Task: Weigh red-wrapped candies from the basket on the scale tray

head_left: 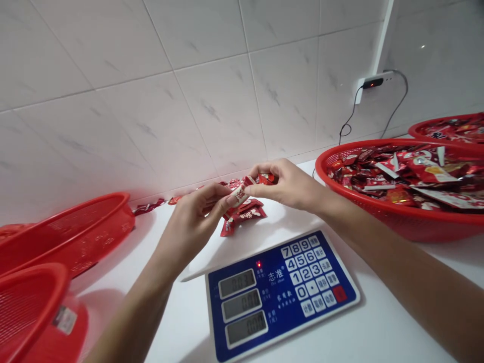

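Packet: white and red, held up between both hands above the scale pan.
Left hand: pinches its near end.
Right hand: thumb and fingers closed on its other end.
Scale pan: bears a few red wrappers.
Big right basket: heaped with wrapped pieces.
Basket behind: filled likewise.
Left baskets: red; insides partly out of view.

Left forearm and right forearm extend forward and converge. Left hand: fingers curled, thumb pressed in a pinch grip toward the opposite hand. Right hand: set slightly farther forward, index finger arched above the extended thumb, also pinching. Thumb tips are near each other, apart.
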### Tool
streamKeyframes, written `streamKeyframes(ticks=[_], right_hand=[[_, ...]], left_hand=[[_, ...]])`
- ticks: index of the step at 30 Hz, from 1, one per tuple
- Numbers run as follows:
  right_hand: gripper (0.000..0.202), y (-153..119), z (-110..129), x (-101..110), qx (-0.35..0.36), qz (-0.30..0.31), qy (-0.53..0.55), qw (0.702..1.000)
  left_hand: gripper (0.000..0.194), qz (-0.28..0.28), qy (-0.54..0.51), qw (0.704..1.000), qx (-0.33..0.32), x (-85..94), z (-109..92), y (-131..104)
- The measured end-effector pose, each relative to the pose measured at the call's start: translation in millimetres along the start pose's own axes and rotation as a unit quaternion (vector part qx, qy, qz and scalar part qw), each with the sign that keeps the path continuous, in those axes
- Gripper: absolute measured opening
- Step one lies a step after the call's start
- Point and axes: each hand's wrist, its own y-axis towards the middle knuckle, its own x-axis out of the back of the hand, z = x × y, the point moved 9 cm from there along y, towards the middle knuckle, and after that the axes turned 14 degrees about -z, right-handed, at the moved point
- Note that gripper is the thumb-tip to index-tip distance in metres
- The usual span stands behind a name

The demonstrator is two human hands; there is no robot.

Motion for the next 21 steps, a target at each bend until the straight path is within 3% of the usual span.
streamKeyframes(ticks=[2, 5, 7, 10, 12, 14, 17, 21], right_hand=[[0.020, 1, -6, -4, -0.002, 0.015, -0.007, 1.000], [0.024, 6, -22, -6, -0.076, 0.035, 0.069, 0.994], [0.021, 12, -31, 7, -0.142, -0.027, 0.167, 0.975], [0.010, 14, -35, 29, -0.212, -0.149, 0.316, 0.913], [0.009, 12, -31, 35, -0.239, -0.176, 0.379, 0.877], [0.011, 10, -26, 36, -0.253, -0.181, 0.407, 0.859], [0.010, 8, -16, 34, -0.232, -0.167, 0.395, 0.873], [0.021, 6, -5, 23, -0.169, -0.118, 0.291, 0.934]], left_hand=[[0.028, -0.045, 0.050, 0.997, -0.023, 6.5, -1, 1], [0.026, -0.069, 0.050, 0.996, -0.012, 11.2, 2, 2], [0.030, -0.049, 0.033, 0.998, 0.003, 8.0, 6, 2], [0.034, -0.031, 0.076, 0.997, -0.002, 4.7, 9, 3], [0.032, -0.024, 0.122, 0.992, -0.027, 4.0, 6, 4], [0.030, -0.034, 0.144, 0.988, -0.051, 8.0, -1, 4], [0.030, -0.098, 0.125, 0.986, -0.044, 26.8, -15, 0], [0.027, -0.125, 0.061, 0.990, -0.022, 36.8, -32, -9]])
